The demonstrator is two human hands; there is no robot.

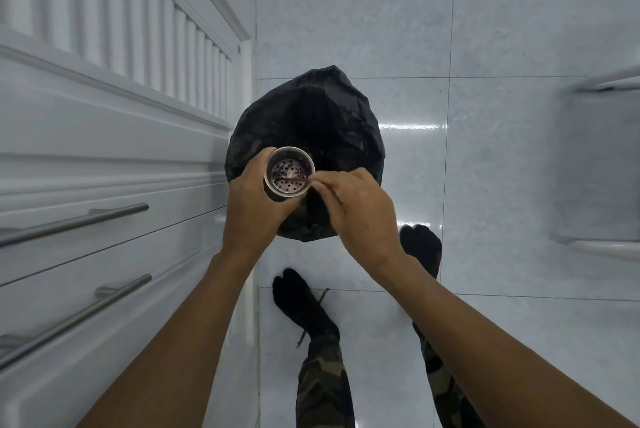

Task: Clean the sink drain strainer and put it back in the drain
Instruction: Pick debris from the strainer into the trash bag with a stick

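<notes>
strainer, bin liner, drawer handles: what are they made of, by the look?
Strainer: likely stainless steel; dull grey sheen, punched holes.
Bin liner: thin black plastic film; crinkled, glossy folds.
Drawer handles: metal, apparently brushed; satin grey round bars.

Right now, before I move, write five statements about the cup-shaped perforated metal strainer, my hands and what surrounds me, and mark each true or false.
1. The left hand grips the round perforated metal strainer from the side. True.
2. The strainer is held over a sink. False: it is held over the black plastic bin bag.
3. The right hand pinches a thin rod that lies across the strainer's inside. True.
4. The steel bar handles on the white cabinet are on the person's right. False: they are on the left.
5. The feet wear black socks. True.
</notes>
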